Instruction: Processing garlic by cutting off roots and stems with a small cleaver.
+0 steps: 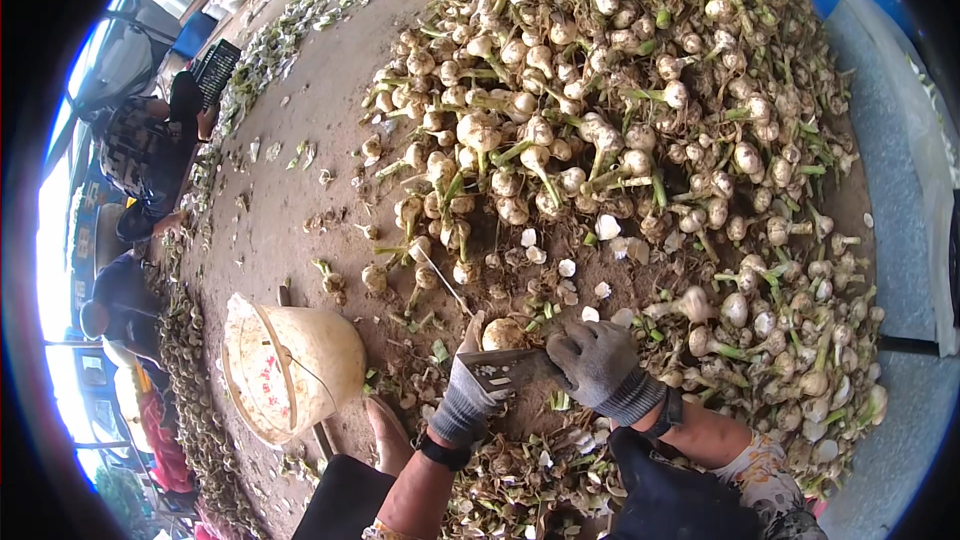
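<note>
My right hand (600, 367), in a grey knit glove, is closed around the handle end of a broad dark metal blade (517, 367). The blade reaches left across my gloved left hand (466, 390). A pale garlic bulb (504, 334) sits just beyond the blade, beside the fingers of my left hand; the blade hides part of it. How firmly the left hand holds the bulb cannot be told. Around both hands lie cut green stem pieces, peeled skins and root trimmings (536, 465). Beyond them rises a large heap of garlic bulbs with stems (525, 112).
A dirty white bucket (300, 367) lies tilted at left, near my bare foot (388, 435). More garlic (780, 345) lies at right, beside a grey-blue panel (892, 202). Other people (142, 157) crouch at far left, near a black crate (216, 71) and a row of garlic.
</note>
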A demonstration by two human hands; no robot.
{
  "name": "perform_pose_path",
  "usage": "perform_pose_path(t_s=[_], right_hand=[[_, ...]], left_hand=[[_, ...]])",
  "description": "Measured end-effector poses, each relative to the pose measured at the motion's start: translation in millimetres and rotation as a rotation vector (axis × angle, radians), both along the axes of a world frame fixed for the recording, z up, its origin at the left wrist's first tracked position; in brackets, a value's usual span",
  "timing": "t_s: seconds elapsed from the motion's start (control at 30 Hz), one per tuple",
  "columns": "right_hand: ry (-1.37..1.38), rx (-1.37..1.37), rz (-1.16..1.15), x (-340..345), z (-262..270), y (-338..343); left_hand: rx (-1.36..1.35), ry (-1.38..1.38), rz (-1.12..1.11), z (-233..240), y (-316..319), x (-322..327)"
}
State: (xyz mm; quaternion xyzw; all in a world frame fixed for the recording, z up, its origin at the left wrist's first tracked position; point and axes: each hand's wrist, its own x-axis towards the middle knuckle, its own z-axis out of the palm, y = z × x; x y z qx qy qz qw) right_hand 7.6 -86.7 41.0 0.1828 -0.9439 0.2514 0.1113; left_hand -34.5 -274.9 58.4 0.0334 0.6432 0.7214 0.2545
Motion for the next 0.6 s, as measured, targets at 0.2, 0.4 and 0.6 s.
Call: perform_pose_path(t_s=[0.2,0.4,0.6], right_hand=[[-0.438,0.053,-0.282,9.5,-96.9,35.3],[-0.292,-0.402,-0.436,33.2,-29.1,47.3],[-1.029,-1.252,-0.220,47.2,-51.9,-2.4]], left_hand=[[0.239,-0.060,-0.059,7.7,13.8,28.6],[-0.323,0.222,0.051,-20.8,-2.4,13.7],[0.112,0.090,0.258,20.0,51.5,13.4]])
